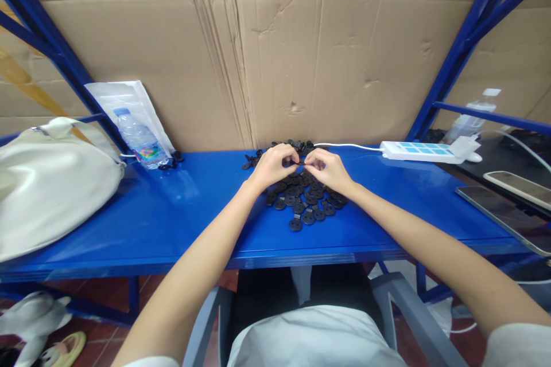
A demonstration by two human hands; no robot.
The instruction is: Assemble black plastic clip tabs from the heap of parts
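Note:
My left hand and my right hand meet above a heap of small round black plastic pieces, each with a short tab. Their fingertips pinch a small black piece between them, partly hidden by my fingers. The heap lies loosely on the blue table top, with more pieces spread behind my hands. One round piece sits at the heap's front edge, nearest my body.
At the table's left stand a cream bag and a plastic water bottle before a white packet. A white power strip lies at the back right, its cable running toward the heap. Cardboard lines the back, between blue metal uprights.

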